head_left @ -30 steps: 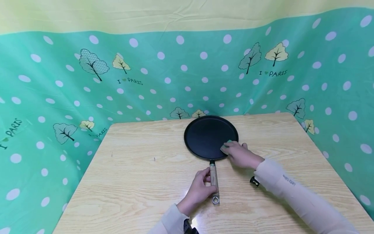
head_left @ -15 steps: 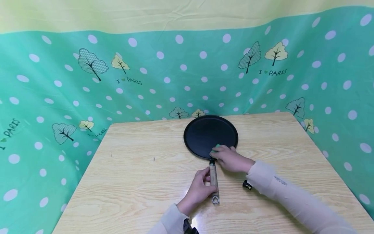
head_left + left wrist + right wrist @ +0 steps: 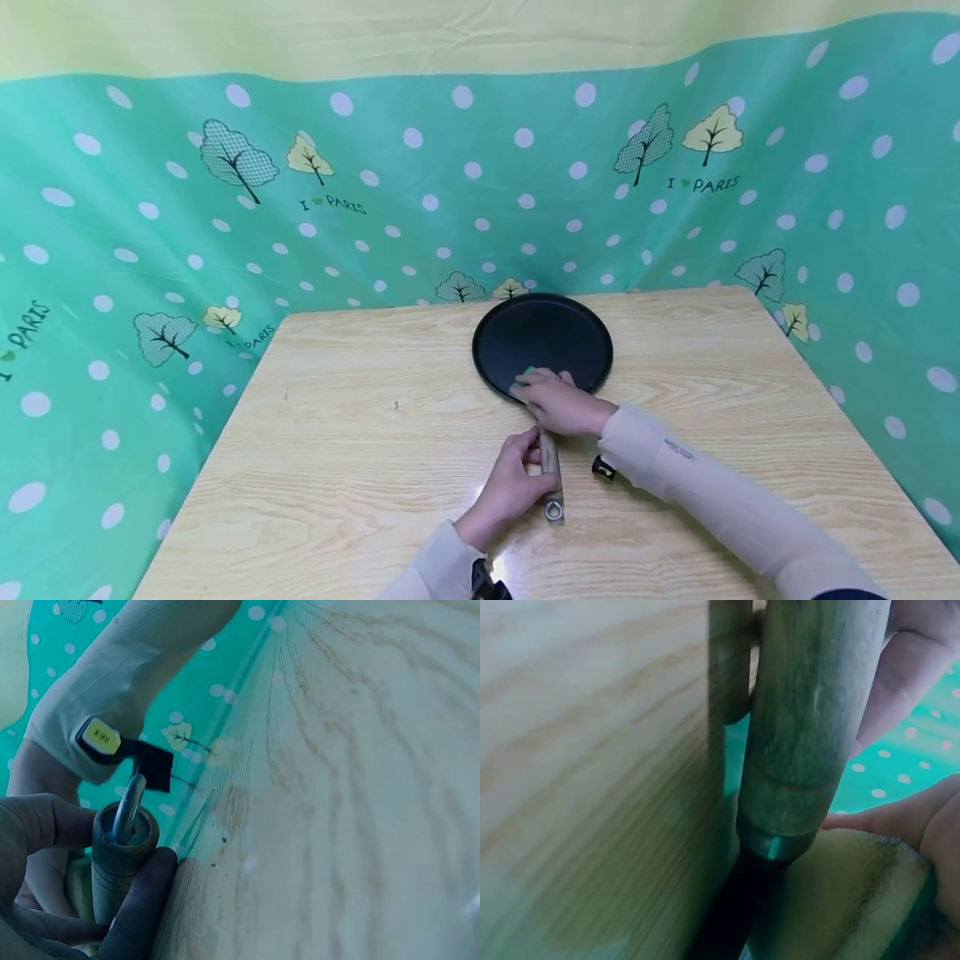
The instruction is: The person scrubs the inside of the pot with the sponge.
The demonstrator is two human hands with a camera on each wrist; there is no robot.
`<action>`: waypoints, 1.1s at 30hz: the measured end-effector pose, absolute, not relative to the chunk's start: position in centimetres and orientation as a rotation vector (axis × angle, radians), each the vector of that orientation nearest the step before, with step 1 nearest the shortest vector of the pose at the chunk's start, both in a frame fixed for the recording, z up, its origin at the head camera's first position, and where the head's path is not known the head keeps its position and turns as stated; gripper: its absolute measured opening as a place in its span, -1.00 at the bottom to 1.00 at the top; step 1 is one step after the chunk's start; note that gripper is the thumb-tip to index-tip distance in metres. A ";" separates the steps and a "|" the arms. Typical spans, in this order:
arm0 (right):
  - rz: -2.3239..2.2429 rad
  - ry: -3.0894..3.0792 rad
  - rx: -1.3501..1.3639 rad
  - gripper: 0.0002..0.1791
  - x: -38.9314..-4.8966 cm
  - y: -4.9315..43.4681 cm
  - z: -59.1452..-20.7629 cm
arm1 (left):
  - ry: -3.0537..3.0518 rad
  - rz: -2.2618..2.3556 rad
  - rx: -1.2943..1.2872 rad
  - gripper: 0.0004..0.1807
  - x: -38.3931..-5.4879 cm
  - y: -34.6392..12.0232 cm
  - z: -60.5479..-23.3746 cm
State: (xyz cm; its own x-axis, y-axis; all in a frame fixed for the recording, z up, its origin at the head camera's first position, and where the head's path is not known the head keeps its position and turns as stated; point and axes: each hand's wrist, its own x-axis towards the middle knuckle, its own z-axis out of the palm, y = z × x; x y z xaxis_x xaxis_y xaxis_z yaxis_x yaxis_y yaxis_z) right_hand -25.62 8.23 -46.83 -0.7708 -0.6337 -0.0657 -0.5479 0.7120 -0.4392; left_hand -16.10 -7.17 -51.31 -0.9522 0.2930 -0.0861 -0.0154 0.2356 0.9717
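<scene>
A round black flat pan (image 3: 542, 337) lies on the wooden table, its handle (image 3: 550, 460) pointing toward me. My left hand (image 3: 512, 482) grips that wooden handle between thumb and fingers, close to the metal hanging ring (image 3: 130, 806) at its end. At the near edge of the pan, my right hand (image 3: 564, 405) holds a sponge (image 3: 844, 892), yellowish with a green scouring side. In the head view only a green sliver of the sponge shows beyond the fingers. The right wrist view has the sponge beside the dark neck where the handle joins the pan.
The light wood table (image 3: 360, 467) runs up to a green polka-dotted cloth (image 3: 420, 208) hanging behind and at both sides. A black wrist device (image 3: 602, 467) sits under the right cuff, another (image 3: 487, 582) at the left cuff.
My right hand has slid leftward with the sponge, from the pan's right side to its near edge above the handle. The left hand and the pan have stayed in place.
</scene>
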 end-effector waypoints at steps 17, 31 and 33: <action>-0.592 2.691 -0.933 -0.50 -27.8 5.6 -46.7 | 2.273 1.796 0.281 -0.06 -16.1 -7.2 -51.3; -0.579 2.701 -0.877 -0.50 -30.3 3.4 -46.6 | 2.219 1.849 0.263 -0.04 -16.0 -7.2 -51.4; -0.578 2.702 -0.859 -0.50 -30.6 3.2 -46.5 | 2.202 1.860 0.257 -0.04 -16.1 -7.2 -51.5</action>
